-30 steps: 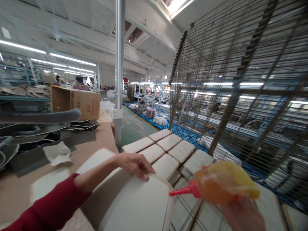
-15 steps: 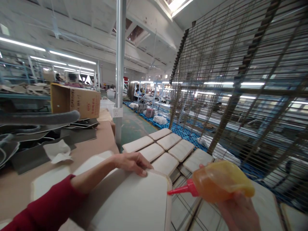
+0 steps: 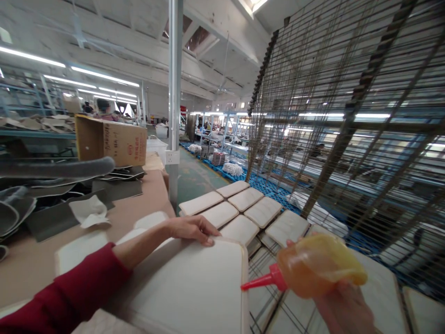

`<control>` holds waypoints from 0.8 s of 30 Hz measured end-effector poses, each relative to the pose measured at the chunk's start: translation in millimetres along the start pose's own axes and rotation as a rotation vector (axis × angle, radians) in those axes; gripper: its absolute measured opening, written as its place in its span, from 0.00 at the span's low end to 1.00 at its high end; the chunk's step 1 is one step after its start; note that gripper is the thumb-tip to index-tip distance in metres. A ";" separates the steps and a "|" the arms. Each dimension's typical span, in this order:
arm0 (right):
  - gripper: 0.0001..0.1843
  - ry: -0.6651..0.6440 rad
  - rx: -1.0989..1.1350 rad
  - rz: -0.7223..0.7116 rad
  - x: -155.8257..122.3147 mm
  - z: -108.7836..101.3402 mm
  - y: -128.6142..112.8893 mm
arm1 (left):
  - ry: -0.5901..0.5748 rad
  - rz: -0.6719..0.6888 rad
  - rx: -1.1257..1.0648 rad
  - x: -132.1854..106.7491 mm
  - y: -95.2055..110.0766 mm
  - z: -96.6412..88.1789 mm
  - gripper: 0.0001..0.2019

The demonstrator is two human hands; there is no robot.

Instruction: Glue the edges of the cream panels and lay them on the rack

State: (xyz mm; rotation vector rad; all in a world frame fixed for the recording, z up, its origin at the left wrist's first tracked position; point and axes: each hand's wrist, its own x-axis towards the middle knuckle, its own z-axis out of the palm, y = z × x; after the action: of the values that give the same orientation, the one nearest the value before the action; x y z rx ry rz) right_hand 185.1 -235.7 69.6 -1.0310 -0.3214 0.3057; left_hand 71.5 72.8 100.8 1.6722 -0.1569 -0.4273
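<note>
My left hand (image 3: 193, 230) grips the far edge of a white panel (image 3: 194, 283) with rounded corners, thumb on top and fingers over the rim. In my right hand (image 3: 342, 301) lies a squeeze bottle (image 3: 316, 264) of amber liquid, tilted on its side. Its red nozzle (image 3: 259, 282) points left, and the tip is at the panel's right border. A pale strip runs along that border. Similar white panels (image 3: 264, 211) lie in rows on a wire rack beyond and beneath the bottle.
A tall wire rack (image 3: 313, 116) leans up on the right. Left is a brown-topped table (image 3: 153, 190) with a cardboard box (image 3: 125, 144), dark sheet pieces (image 3: 52, 218) and a white scrap (image 3: 89, 211). A metal post (image 3: 174, 93) stands beyond the table edge.
The nozzle tip has slid slightly down along the panel's right border. My left hand keeps its hold on the far edge, and the view has shifted a little.
</note>
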 end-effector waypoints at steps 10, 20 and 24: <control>0.44 0.027 -0.006 0.044 -5.8 -1.2 1.8 | 0.025 -0.013 -0.072 0.5 -13.0 -8.6 0.21; 0.45 0.012 0.038 0.090 -4.8 -11.0 9.9 | 0.102 -0.012 -0.107 -0.9 -17.0 -13.0 0.19; 0.48 0.068 0.050 0.079 -6.4 -2.0 3.8 | 0.125 -0.011 -0.116 -1.5 -18.5 -14.4 0.19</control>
State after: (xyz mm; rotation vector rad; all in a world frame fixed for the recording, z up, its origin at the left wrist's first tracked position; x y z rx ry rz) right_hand 179.8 -238.0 64.6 -1.0037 -0.2109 0.3472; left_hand 72.7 89.5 84.3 1.5813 -0.0304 -0.3331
